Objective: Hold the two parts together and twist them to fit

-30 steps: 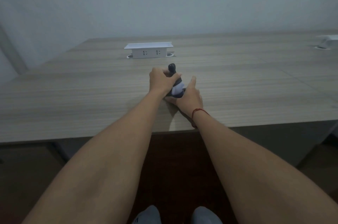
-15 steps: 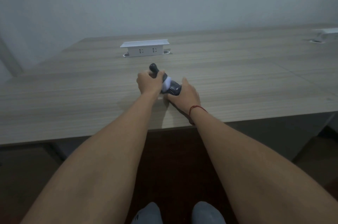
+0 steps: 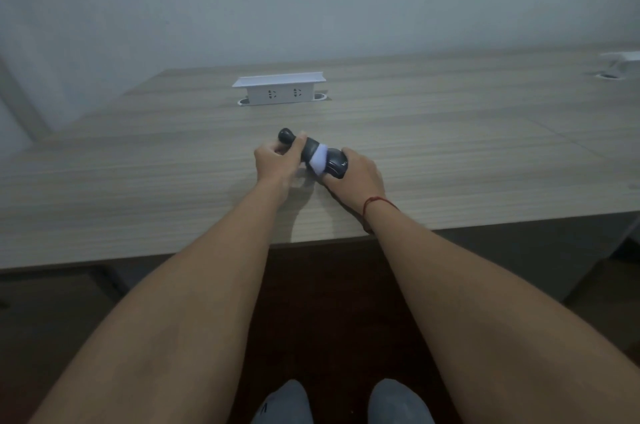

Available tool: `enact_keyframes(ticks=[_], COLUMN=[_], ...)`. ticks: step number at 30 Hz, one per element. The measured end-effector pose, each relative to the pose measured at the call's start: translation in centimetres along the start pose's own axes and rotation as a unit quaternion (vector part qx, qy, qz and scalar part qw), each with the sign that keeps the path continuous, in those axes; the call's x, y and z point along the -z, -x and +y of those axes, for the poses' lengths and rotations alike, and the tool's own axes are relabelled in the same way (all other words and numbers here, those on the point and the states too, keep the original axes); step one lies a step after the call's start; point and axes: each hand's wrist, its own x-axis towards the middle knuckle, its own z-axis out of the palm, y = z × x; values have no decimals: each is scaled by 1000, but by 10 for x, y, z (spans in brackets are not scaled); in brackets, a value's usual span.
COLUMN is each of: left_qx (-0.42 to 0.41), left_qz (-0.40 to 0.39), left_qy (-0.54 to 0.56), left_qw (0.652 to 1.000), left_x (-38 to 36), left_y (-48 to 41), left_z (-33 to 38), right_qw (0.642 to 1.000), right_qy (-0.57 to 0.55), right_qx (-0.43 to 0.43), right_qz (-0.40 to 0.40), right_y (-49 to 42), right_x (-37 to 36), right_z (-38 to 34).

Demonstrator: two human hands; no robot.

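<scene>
A rolled-up bundle of black and white socks [image 3: 317, 155] lies slantwise just above the pale wood-grain tabletop [image 3: 450, 153], near its front edge. The left hand [image 3: 275, 160] curls its fingers around the bundle's far end; the right hand [image 3: 358, 174], a red string at its wrist, cups the near end. Farther back stands a white pop-up socket box [image 3: 280, 90].

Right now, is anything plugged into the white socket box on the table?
No. The white socket box shows two bare outlets on its front, with no plug or cable in either.
</scene>
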Motion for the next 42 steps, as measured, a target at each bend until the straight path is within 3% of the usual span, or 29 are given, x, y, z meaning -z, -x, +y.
enact_keyframes(ticks=[2, 7, 12, 16, 21, 25, 30, 34, 39, 42], left_qx=[26, 20, 3, -11, 14, 31, -11, -14, -29, -11], left_qz=[-29, 55, 82, 98, 75, -16, 69, -40, 27, -60], left_qy=[17, -27, -63, -69, -55, -65, -115, -118, -72, -74], left_qw=[999, 998, 995, 993, 996, 997, 991, 992, 997, 995], left_x=[-3, -1, 2, 2, -1, -7, 4, 13, 7, 5], left_y=[4, 1, 1, 3, 6, 10, 13, 12, 11, 14], left_z=[-2, -8, -10, -10, -5, -3, -7, -9, -6, -7], right_qw=[1000, 998, 992, 994, 996, 996, 996, 996, 995, 994], right_qy=[-1, -52, -101, -75, -43, -43, -41, -36, -26, -10], right_qx=[-7, -16, -69, -56, -34, -39, -25, -24, -14, -21], right_qz=[-1, -15, 36, 54, 68, 73, 76, 80, 94, 108], right_y=[1, 5, -3, -5, -13, -13, -13, -13, -15, -17], right_x=[-1, 3, 2, -1, -11, -12, -14, -14, -15, -14], right_z=[-1, -2, -3, 0, 5, 3, 7, 7, 9, 9])
